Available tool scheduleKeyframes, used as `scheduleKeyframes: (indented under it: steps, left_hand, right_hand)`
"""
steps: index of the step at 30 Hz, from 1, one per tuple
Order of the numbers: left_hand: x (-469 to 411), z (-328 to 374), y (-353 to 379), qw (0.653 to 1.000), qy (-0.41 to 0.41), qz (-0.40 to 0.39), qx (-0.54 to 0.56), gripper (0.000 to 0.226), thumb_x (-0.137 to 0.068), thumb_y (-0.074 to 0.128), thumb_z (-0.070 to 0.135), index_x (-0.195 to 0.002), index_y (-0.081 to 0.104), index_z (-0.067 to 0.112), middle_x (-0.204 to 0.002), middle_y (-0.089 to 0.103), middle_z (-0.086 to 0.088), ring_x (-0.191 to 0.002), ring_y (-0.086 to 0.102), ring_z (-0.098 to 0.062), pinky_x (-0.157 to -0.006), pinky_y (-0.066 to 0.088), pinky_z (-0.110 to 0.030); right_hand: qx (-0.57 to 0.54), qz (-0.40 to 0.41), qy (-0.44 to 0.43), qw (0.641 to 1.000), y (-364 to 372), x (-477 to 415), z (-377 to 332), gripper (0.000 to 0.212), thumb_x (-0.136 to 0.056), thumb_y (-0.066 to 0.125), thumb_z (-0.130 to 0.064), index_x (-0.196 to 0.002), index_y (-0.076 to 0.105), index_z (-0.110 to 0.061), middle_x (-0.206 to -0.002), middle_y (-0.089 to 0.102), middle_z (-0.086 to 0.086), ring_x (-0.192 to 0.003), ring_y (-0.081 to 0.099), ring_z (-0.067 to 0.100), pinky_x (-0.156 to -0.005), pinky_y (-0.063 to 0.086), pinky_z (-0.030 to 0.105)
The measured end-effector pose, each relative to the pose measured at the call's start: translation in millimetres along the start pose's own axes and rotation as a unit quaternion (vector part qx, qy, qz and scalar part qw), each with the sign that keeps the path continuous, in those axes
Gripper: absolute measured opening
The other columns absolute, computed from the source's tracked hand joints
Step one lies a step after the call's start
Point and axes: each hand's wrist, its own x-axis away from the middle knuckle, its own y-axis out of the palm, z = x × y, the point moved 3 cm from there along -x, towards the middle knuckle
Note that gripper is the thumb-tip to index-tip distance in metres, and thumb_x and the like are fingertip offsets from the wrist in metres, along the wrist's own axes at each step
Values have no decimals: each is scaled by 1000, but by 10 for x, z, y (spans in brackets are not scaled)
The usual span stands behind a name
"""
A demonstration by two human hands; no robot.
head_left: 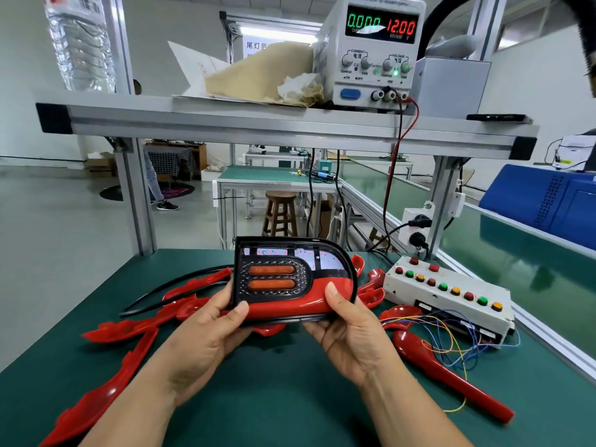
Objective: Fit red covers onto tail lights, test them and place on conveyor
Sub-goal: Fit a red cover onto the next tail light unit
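- Spare covers (pixel 122 327): red, strewn on bench (pixel 274 398) from 7 to 9 o'clock of the light. Lowest ones are cut off at frame edge, so no. unclear.
- Left grip (pixel 206 330): grasping light's lower-left corner, thumb on front. Fingers are hidden behind.
- Tail light (pixel 290 279): mid-frame, held just above bench, face tilted toward camera. Red cover (pixel 290 304) runs along its bottom edge & curves up toward 3 o'clock.
- Step in hand, I'd judge: seating the cover.
  - Walk both thumbs along the seam from 6 toward 3 o'clock, w/ fingers backing the housing.
  - Check the edge sits flush w/ black rim all round.
  - Keep prints off the clear lens at 12.
- Hard to tell: whether clips are fully home, as the seam at 6 o'clock lies under the thumbs. Also can't tell if the two orange bars are lit or only tinted.
- Right grip (pixel 351 337): grasping lower-right corner, thumb pressed on the red cover.
- Supply (pixel 377 50): on shelf at 1 o'clock, reads 0.000 & 12.00. No current, so test prob. not begun.
- Button box (pixel 448 295): at 3 o'clock, loose wires (pixel 451 346) spilling from it. The light's own lead & any plug aren't visible.
- Conveyor (pixel 516 253): green belt at 2–3 o'clock, far end cut off.
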Motion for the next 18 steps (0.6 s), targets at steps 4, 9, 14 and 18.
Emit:
scheduleKeyframes:
  steps: [4, 9, 14, 18]
  left_hand:
    - [12, -23, -32, 999, -30, 16, 7, 49, -82, 59, 23, -130, 59, 31, -123, 70, 4, -111, 67, -12, -92, 51, -30]
    - [-2, -50, -80, 998, -34, 40, 21, 44, -82, 60, 21, -125, 65, 24, -124, 69, 2, -111, 67, -14, -79, 59, -25]
    - [-45, -55, -23, 998, -10, 63, 19, 37, -80, 61, 21, -116, 72, 20, -116, 73, 1, -101, 70, -9, -72, 57, -21]
    - [-62, -78, 55, 997, -1, 71, 39, 35, -80, 60, 19, -113, 72, 17, -110, 75, 0, -96, 71, -8, -70, 56, -19]
  right_hand:
    - [8, 10, -1, 1000, -9, 11, 13, 38, -76, 68, -14, -114, 62, -8, -97, 74, 16, -79, 73, 28, -65, 60, 38]
    - [15, 3, -12, 1000, -1, 1, 26, 41, -75, 67, -12, -115, 61, -9, -98, 73, 17, -79, 73, 27, -64, 60, 38]
    - [17, 9, -35, 999, -31, -39, 0, 45, -73, 68, -12, -117, 60, -8, -99, 73, 17, -80, 73, 27, -64, 60, 39]
    - [24, 13, -44, 999, -68, -53, -19, 46, -73, 68, -14, -117, 59, -9, -99, 74, 16, -79, 73, 27, -64, 61, 40]
